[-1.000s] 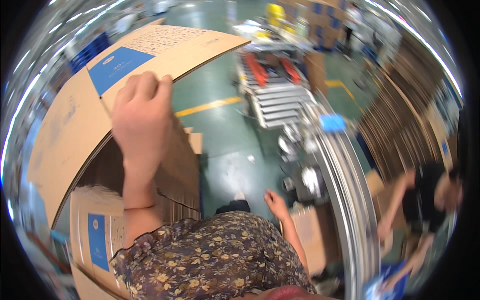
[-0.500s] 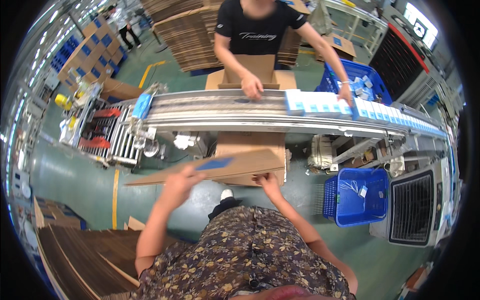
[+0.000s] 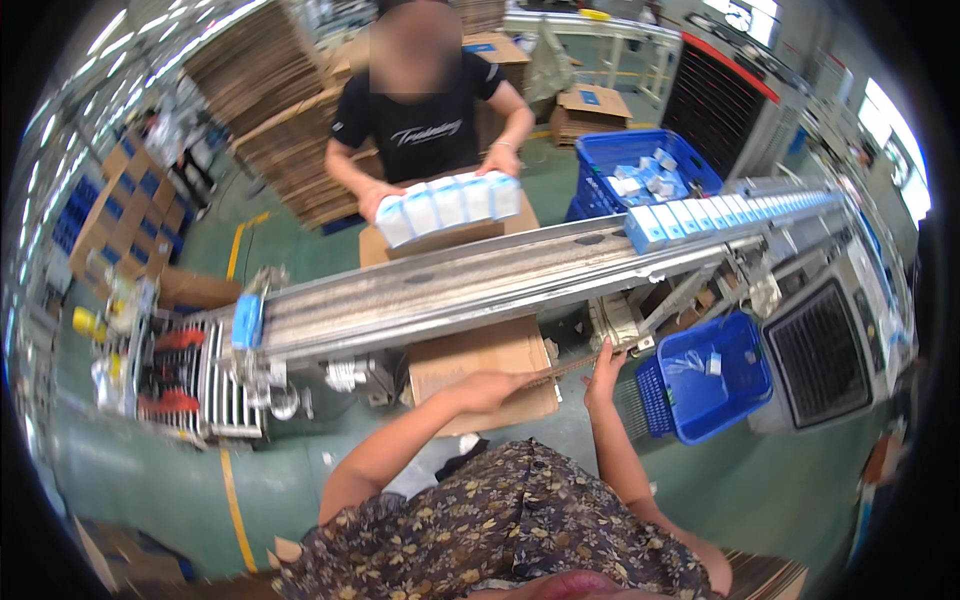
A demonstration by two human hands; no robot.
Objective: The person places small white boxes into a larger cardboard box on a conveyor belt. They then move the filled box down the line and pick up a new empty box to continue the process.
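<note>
beside one conveyor (image 3: pixel 440 278), one cardboard piece (image 3: pixel 566 369) between two hands (image 3: pixel 483 391) (image 3: pixel 601 380)

I'd call this a factory packing floor. A long conveyor (image 3: pixel 430 290) cuts through the room, with small white-and-blue packs (image 3: pixel 735 214) queued tightly towards its right end and a bed of metal rollers (image 3: pixel 232 385) at the left. Across the belt, a worker in a black T-shirt (image 3: pixel 420 135) grips a whole row of similar packs. Tall stacks of flattened cardboard (image 3: pixel 295 165) rise behind, cartons (image 3: pixel 125 215) are piled further off, and a blue plastic crate (image 3: pixel 655 400) stands near the line. Yellow lines (image 3: pixel 237 510) mark the green floor (image 3: pixel 150 480); strip lights (image 3: pixel 105 32) run overhead.
</note>
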